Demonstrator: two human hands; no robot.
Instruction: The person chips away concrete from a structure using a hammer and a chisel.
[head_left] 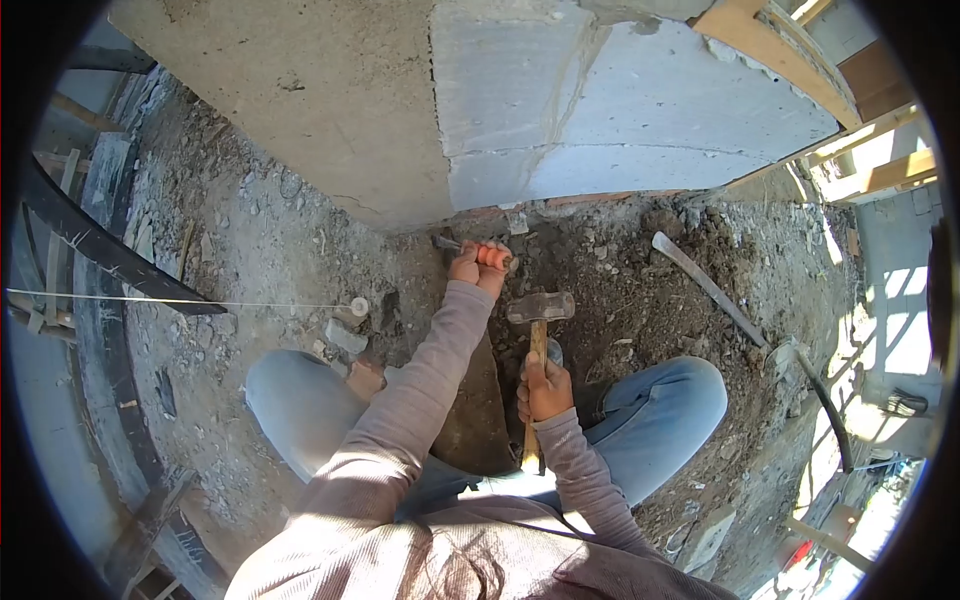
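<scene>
My left hand [478, 272] is closed around the orange grip [493, 255] of a chisel, low at the foot of the wall. The chisel's metal end [446, 243] sticks out to the left, near the dirt; whether it touches is hard to tell. In my right hand [546, 388] is a sledgehammer, gripped by its wooden handle [538, 343]. Its blocky, worn steel head [541, 306] points away from me, a little below and right of the chisel and apart from it.
Ahead rises a wall with a brown section [330, 110] and a grey-white section [620, 110]. Loose soil [640, 320] lies on the right, near a long flat metal bar [710, 288]. On the left, a taut string [240, 303] runs to a small pale spool [359, 307] beside a stone [346, 336].
</scene>
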